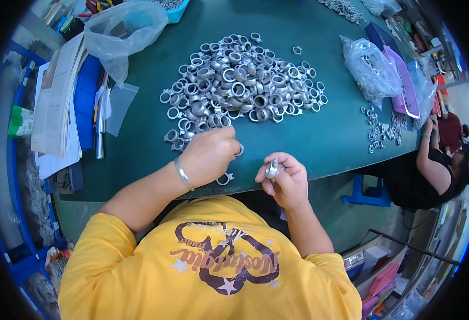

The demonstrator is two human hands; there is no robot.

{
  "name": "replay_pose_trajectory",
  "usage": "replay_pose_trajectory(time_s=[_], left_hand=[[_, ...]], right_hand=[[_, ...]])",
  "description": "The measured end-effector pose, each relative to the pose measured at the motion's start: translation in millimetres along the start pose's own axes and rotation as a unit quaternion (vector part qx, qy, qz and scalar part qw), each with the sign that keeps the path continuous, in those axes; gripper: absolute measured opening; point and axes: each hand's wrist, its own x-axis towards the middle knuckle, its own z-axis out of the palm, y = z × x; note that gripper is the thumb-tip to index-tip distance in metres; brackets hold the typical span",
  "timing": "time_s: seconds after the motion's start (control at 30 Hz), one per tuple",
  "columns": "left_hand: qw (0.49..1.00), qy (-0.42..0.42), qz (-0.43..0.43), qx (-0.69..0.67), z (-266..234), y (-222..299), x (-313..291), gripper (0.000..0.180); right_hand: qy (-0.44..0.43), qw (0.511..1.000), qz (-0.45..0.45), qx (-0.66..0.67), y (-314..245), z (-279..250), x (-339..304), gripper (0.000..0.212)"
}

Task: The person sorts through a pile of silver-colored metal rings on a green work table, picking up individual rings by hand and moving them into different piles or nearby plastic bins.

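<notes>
My right hand (pixel 288 181) holds a silver metal ring (pixel 271 169) with a small lug between thumb and fingers, just above the table's near edge. My left hand (pixel 210 152), with a bracelet at its wrist, is closed and turned down at the near side of a heap of similar metal rings (pixel 240 80). Its fingertips are mostly hidden. Another ring (pixel 240 150) peeks out beside its fingers; whether they grip it cannot be made out. One loose ring (pixel 225 179) lies by the table edge, between my hands and nearer to me.
The green table (pixel 154 154) holds small metal parts (pixel 386 130), a bag of parts (pixel 370 72) and a lilac tray (pixel 400 80) at right. Papers (pixel 58 101), a blue folder (pixel 86 101) and a clear bag (pixel 122 34) lie left. A person (pixel 432 165) works beyond a blue stool (pixel 367 191).
</notes>
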Motion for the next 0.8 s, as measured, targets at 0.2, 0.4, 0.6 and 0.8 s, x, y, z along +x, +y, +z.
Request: replay_pose_trajectory(time_s=[0.2, 0.4, 0.6, 0.8], left_hand=[[0.9, 0.063, -0.113, -0.415, -6, 9, -8, 0.008], [0.638, -0.015, -0.265, -0.723, -3, 9, -16, 0.005], [0.542, -0.009, -0.26, -0.799, 0, 8, -18, 0.025], [0.472, -0.035, -0.25, -0.845, -4, 8, -17, 0.031]], right_hand=[[0.025, 0.998, 0.034, 0.035, 5, -3, 6, 0.015], [0.01, 0.998, -0.018, -0.063, 3, 3, 6, 0.016], [0.013, 0.968, -0.131, -0.214, 3, 8, 5, 0.022], [-0.079, 0.984, -0.067, 0.142, -5, 0, 16, 0.021]])
